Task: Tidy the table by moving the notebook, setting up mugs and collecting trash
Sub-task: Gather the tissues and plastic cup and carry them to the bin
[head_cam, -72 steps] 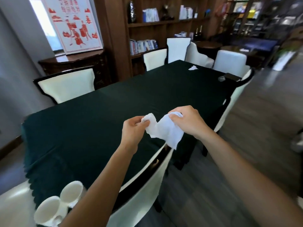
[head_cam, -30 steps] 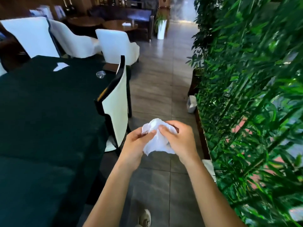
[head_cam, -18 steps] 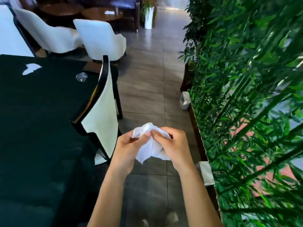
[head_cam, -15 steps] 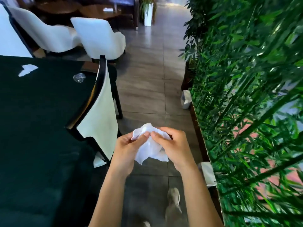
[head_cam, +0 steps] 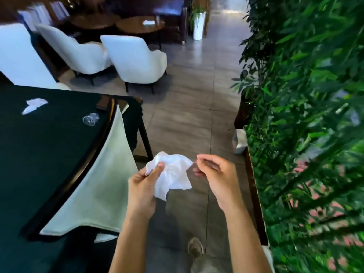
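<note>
A crumpled white tissue (head_cam: 173, 173) hangs over the floor, pinched between thumb and fingers of my left hand (head_cam: 144, 185). My right hand (head_cam: 216, 175) is just to the right of it, fingers loosely curled and apart, off the tissue. On the dark green table (head_cam: 39, 154) at the left lie another white tissue (head_cam: 34, 105) and a crumpled clear plastic cup (head_cam: 91, 119) near the table's far right corner.
A white-backed chair (head_cam: 102, 184) is pushed against the table's right side. White armchairs (head_cam: 136, 60) stand beyond the table. A wall of green plants (head_cam: 307, 125) lines the right, with a small white bin (head_cam: 240, 140) at its foot. My shoe (head_cam: 195, 248) is on the tiled floor.
I turned from the table toward the aisle by the plants. Both hands crumpled the tissue; now my right hand has let go and the tissue stays in my left.
</note>
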